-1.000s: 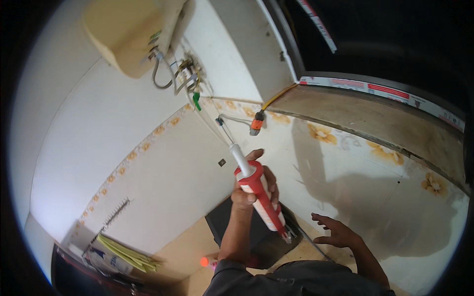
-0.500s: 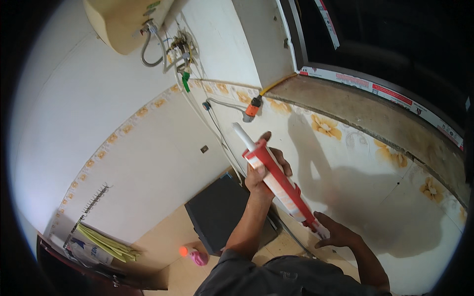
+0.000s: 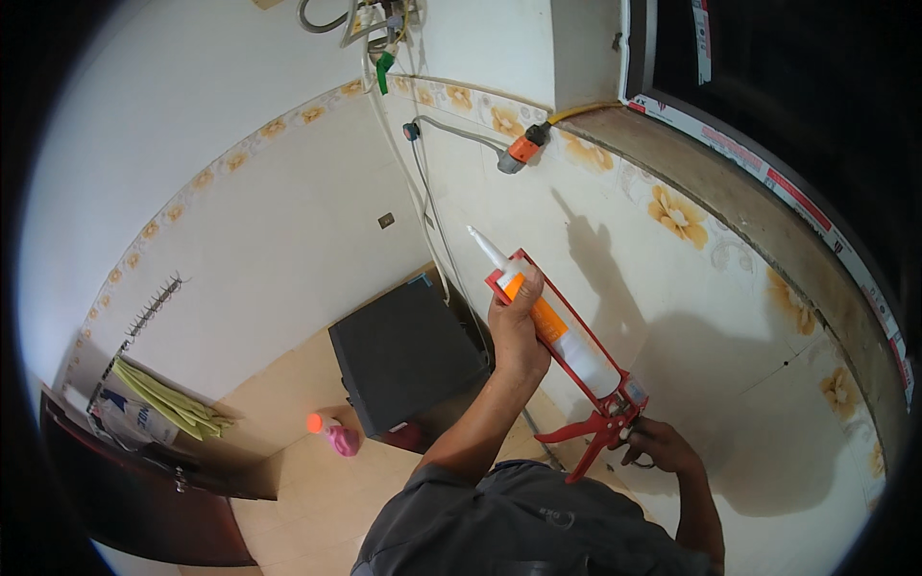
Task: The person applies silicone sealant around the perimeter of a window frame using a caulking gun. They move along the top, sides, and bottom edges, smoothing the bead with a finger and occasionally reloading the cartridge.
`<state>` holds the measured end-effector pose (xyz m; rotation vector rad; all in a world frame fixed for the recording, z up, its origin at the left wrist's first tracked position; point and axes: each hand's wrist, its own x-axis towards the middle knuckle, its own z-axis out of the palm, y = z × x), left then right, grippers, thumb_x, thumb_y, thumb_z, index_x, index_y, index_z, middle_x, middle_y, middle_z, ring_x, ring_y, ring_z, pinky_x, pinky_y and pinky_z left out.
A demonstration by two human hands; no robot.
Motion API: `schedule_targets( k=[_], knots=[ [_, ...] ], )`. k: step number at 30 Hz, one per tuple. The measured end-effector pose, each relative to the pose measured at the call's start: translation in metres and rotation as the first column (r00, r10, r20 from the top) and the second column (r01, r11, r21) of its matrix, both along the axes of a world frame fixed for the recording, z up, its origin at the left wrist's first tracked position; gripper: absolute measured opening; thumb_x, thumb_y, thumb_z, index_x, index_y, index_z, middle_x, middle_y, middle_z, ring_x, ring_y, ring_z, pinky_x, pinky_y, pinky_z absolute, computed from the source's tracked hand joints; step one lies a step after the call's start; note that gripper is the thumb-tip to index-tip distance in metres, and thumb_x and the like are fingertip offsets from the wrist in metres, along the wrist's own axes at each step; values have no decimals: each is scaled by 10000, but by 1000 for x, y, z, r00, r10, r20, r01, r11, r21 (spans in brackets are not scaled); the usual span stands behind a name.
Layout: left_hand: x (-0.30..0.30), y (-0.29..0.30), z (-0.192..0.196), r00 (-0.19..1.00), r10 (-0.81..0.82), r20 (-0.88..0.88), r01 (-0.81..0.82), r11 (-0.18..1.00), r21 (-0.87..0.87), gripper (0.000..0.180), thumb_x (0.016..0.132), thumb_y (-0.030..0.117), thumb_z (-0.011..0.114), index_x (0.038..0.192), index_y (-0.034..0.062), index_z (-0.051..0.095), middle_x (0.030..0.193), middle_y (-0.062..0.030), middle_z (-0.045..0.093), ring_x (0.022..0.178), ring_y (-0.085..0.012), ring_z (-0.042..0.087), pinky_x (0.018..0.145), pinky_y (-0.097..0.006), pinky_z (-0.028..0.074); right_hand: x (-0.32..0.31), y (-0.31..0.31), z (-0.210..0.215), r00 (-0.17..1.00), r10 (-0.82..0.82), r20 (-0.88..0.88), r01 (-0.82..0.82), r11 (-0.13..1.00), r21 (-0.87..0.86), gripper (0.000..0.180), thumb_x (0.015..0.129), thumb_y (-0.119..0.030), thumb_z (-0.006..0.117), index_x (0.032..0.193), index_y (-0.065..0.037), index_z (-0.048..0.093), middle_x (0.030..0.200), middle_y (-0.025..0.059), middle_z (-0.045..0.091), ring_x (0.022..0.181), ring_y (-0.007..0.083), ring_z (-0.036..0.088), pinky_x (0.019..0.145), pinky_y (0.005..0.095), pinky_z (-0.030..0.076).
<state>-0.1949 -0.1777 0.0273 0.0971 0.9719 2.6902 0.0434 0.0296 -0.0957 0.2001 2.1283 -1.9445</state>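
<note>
Beside the tiled wall (image 3: 672, 278), the caulking gun (image 3: 582, 360) points diagonally up-left.

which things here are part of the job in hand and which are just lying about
Job in hand:
Red caulking gun, left hand around it, right hand at its rear
White-and-orange cartridge, in the gun

Apparently just about:
Pink bottle, on the floor
Large dark box
Yellow-green cloth

Bottle (image 3: 343, 441) left of box (image 3: 408, 350), caulking gun (image 3: 582, 361) right, cloth (image 3: 168, 398) far left
</note>
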Motion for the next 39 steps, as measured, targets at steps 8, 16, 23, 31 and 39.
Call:
schedule_targets(
  k=[8,16,23,31,39],
  knots=[
    [-3,-6,-12,977,-10,-213,54,979,199,515,861,125,719,1333,44,529,1007,-75,617,941,-216,654,865,-398,569,5,-37,-20,680,-167,-714,692,467,550,546,893,-226,777,1359,-3,600,1202,198,699,1006,288,711,868,380,575],
    [-8,7,-11,820,-140,-555,421,805,418,576,761,451,698,1152,40,604,911,-120,629,783,-277,664,725,-459,586,22,-65,-52,918,-275,-286,386,789,478,712,817,-242,842,1424,-19,543,1359,228,617,1232,353,624,983,441,529],
    [34,39,30,761,-308,-571,624,589,514,632,829,508,685,1265,66,563,955,-98,618,810,-259,627,721,-431,539,41,-73,-38,773,-530,-347,634,667,392,727,888,-504,742,1389,-8,563,1173,228,694,998,317,672,871,437,536],
    [97,85,140,405,-579,-708,881,454,133,674,935,693,544,1245,94,563,1070,-110,646,982,-251,651,862,-469,561,72,-53,72,525,-559,-642,815,548,190,665,908,-463,643,1442,-87,517,1266,262,643,893,291,598,794,393,490],
    [169,164,225,-46,-530,-846,968,186,-169,523,1028,339,561,1433,21,471,1362,-188,601,1293,-297,576,1145,-472,431,137,-54,171,129,-427,-895,735,647,-203,629,1006,-541,563,1441,-90,504,1252,370,631,511,184,561,515,303,471]
  ],
)
